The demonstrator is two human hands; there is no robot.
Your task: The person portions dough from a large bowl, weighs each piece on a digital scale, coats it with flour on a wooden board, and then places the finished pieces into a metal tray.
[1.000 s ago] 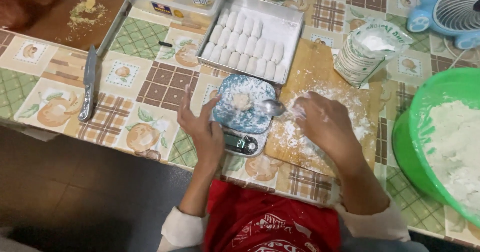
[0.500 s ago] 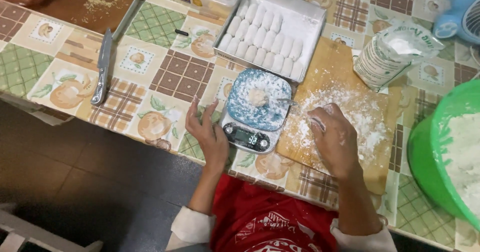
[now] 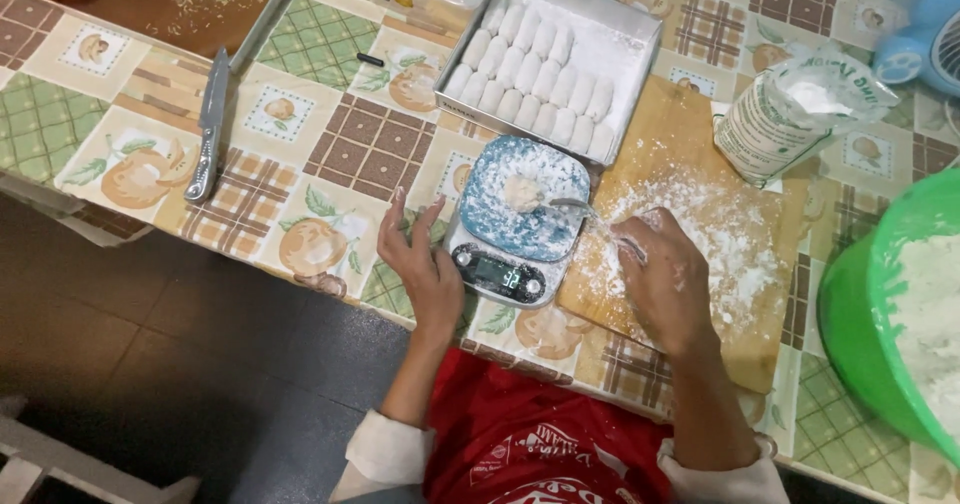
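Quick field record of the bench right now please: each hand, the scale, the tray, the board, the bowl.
left hand: flat on the tablecloth, beside the scale
right hand: holds a spoon reaching onto the scale
scale: floured, one dough lump on it
tray: rows of white dough pieces
board: floured
bowl: green, holds white dough

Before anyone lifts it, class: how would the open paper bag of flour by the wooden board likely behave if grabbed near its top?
The flour bag would probably crumple, as its paper sides already look creased. Its top is open, so tipping it would likely spill powder onto the wooden board. It looks fairly full, so probably heavy for its size.
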